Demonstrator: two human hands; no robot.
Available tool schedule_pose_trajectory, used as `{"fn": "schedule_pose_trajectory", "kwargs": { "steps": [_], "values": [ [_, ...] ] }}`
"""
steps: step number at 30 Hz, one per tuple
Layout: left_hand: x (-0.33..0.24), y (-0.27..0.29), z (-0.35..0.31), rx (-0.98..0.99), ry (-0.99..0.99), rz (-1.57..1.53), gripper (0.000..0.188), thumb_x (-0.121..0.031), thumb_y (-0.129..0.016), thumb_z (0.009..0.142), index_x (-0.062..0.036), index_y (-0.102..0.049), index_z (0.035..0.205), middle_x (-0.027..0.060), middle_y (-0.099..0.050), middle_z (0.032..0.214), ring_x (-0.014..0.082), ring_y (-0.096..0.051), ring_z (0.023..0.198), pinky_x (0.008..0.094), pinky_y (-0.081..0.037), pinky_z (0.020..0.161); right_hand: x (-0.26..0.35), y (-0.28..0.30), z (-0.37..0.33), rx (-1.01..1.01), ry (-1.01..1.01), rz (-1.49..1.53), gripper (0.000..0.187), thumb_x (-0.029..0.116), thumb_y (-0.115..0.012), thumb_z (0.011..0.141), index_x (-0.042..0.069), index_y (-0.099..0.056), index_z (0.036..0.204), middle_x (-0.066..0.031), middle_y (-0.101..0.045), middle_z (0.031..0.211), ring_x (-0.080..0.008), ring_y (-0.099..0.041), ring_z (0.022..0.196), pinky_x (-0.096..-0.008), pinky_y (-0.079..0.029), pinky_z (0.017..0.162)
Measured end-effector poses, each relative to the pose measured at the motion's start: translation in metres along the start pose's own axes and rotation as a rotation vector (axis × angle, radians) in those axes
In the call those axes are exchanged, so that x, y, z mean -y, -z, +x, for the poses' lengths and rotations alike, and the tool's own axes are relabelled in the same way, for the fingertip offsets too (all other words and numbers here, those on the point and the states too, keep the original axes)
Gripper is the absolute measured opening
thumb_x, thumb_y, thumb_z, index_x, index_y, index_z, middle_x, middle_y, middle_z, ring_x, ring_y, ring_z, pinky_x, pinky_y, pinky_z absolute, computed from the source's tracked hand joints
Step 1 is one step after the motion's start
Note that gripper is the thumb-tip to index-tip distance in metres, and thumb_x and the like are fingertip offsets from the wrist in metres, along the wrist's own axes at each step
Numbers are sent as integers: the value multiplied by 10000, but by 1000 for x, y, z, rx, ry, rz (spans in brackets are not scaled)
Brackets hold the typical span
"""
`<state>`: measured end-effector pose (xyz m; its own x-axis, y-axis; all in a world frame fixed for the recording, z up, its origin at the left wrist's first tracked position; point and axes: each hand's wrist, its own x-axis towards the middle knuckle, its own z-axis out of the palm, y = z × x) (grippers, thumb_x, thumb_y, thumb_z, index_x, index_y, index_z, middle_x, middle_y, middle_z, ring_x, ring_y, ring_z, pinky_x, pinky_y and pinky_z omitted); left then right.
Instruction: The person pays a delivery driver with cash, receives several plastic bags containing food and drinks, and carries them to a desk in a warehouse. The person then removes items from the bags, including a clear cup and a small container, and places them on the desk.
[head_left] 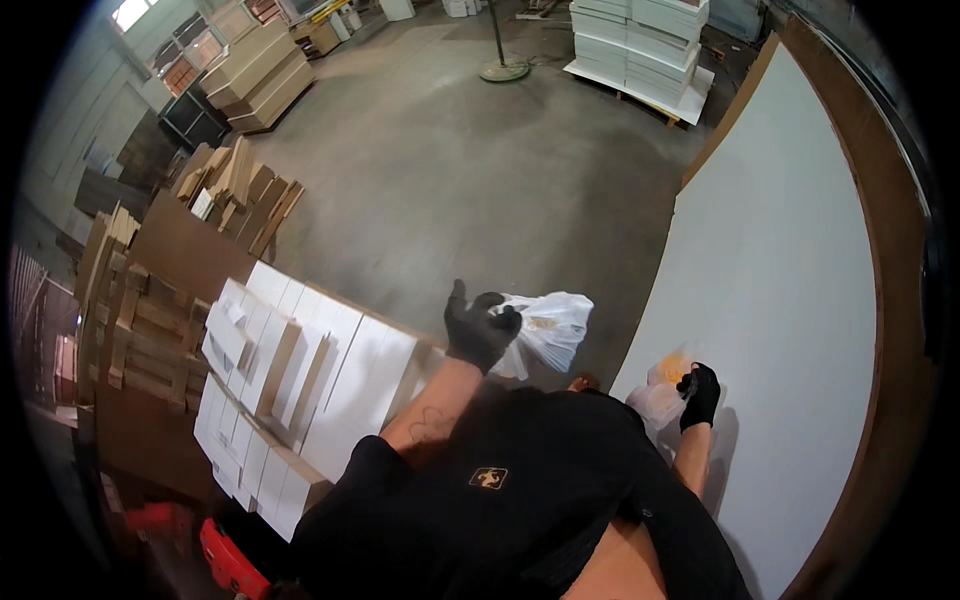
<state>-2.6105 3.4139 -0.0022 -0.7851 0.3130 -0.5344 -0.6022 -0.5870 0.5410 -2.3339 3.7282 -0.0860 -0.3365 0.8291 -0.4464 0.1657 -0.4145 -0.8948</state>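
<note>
Both of my hands wear black gloves. My left hand point(482, 328) is out in front of my body, its fingers curled round the gathered top of a white plastic bag point(552, 328) while one finger sticks up. What is inside that bag is hidden. Over the white board on the right, my right hand point(703, 394) is closed on a thin, see-through plastic bag point(655, 402). Something orange or yellow shows in its upper part, slightly blurred; I cannot make out what it is.
A large white board point(770, 270) runs along my right. White panels point(310, 330) are stacked at my left, with wood offcuts point(235, 195) beyond. Across the grey floor point(450, 180) stand a round-based post point(503, 70) and a pallet of white panels point(640, 50). A red object point(232, 560) lies lower left.
</note>
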Motion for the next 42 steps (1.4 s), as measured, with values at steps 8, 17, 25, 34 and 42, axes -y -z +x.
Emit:
{"fn": "schedule_pose_trajectory", "kwargs": {
  "steps": [8,17,25,34,42],
  "values": [
    [-11,-182,268,-152,-328,460,612,-635,-623,777,-28,-550,809,87,-452,758,220,-498,722,336,-500,688,164,-106,285,98,119,48,210,197,-598,871,29,-636,991,-53,-597,768,-159,-563,674,-308,-471,622],
    [-7,-357,590,-224,166,163,500,-497,-637,811,-9,-563,897,70,-487,816,184,-490,732,309,-478,687,336,-247,584,-8,82,52,126,123,-619,876,19,-626,947,-46,-587,732,-148,-551,613,-281,-456,581],
    [-8,-586,806,-239,309,64,644,-661,-577,804,-21,-579,874,97,-496,934,222,-477,904,311,-452,756,455,-346,855,-68,181,136,135,135,-622,885,21,-630,958,-37,-584,731,-135,-553,630,-274,-445,603],
    [49,-744,999,-424,222,42,752,-638,-641,741,-16,-534,1149,136,-486,919,215,-463,661,342,-470,613,581,-414,1105,-37,157,116,151,139,-634,869,8,-626,945,-60,-607,755,-144,-564,624,-282,-472,603],
    [106,-882,1189,-553,239,123,676,-681,-608,732,-87,-510,1039,104,-506,873,224,-501,751,333,-460,633,703,-477,1344,-138,246,256,152,103,-638,860,45,-608,997,-44,-599,801,-144,-560,653,-284,-478,629]
  ]
}}
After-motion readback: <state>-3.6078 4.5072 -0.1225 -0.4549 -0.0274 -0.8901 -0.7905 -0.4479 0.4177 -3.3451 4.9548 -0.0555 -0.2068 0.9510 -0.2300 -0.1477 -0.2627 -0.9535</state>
